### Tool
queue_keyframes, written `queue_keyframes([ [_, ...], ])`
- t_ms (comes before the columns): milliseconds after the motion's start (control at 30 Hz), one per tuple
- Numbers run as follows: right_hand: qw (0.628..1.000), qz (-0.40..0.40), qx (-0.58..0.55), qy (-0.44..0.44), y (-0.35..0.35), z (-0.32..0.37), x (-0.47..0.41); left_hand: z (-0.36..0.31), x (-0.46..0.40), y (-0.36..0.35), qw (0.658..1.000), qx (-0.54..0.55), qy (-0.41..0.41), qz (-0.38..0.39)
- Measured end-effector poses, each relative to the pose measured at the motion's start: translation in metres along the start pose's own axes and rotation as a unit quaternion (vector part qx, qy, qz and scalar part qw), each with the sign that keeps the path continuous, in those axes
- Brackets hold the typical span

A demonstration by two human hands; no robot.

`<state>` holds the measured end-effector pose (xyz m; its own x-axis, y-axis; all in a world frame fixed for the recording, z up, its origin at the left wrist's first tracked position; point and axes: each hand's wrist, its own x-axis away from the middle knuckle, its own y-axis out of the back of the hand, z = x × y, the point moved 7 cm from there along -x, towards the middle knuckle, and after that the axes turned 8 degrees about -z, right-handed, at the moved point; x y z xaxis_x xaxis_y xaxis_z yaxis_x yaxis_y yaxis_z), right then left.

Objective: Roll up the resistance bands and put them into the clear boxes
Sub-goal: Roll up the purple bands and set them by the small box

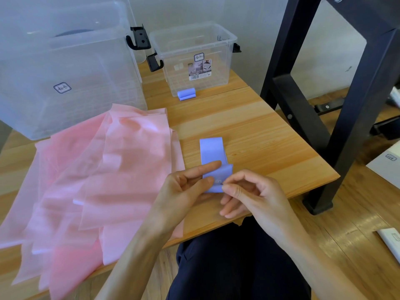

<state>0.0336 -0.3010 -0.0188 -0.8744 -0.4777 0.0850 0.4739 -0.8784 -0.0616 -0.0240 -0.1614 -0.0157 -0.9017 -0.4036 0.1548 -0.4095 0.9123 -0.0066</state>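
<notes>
1. Step in hand: rolling. I have the lavender resistance band [213, 158] on the wooden table [249, 126], its near end folded over.
2. My left hand [184, 187] and right hand [249, 191] both pinch that fold.
3. Next: I judge tight, even turns are needed, then transfer to the small clear box [194, 59].

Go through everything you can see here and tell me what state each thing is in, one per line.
Purple band in hand: partly rolled at the near end, the rest flat on the table.
Left hand: pinching the rolled end.
Right hand: pinching the rolled end.
Rolled purple band: rolled up, on the table outside the small box.
Small clear box: open, lid off.
Large clear box: upright; open or lidded unclear.
Pink bags: flat, overlapping.
</notes>
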Motion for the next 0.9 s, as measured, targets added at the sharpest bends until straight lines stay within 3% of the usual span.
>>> queue_keyframes([
  [267, 0.998, -0.056, -0.041, 0.009, 0.004, 0.001, 0.0, 0.0, 0.003, -0.008, 1.0, 0.018, -0.01, -0.01],
  [900, 0.999, -0.03, -0.018, -0.012, 0.0, 0.002, 0.003, 0.01, -0.002, -0.001, 0.999, 0.007, -0.012, -0.051],
])
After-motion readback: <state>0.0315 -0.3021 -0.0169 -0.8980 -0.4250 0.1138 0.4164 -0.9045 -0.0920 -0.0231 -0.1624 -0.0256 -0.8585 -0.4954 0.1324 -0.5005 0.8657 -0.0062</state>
